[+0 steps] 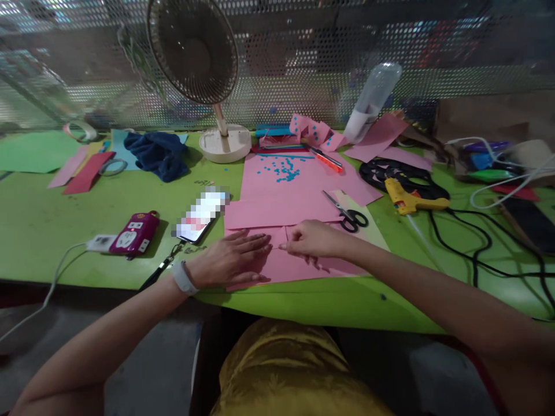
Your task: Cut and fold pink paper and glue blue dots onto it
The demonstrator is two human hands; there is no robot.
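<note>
My left hand (236, 257) lies flat on a pink paper sheet (342, 267), its fingers stretched toward the right. Beside it, my right hand (314, 240) is closed, with the thumb and curled fingers low against the same paper. Whether anything is pinched in that hand is hidden. A short vertical edge in the paper shows between the two hands. Just beyond them lies a folded pink strip (269, 212). Black-handled scissors (349, 216) rest behind my right hand, partly on the pink paper, blades pointing away to the left.
Left stand a phone (203, 215), a purple power bank (136, 232) with cable, and a dark blue cloth (158, 155). A fan (223, 144) stands behind. Blue paper dots (286, 171) and an orange cutter (327, 162) lie ahead; a yellow glue gun (411, 199) with black cord, right.
</note>
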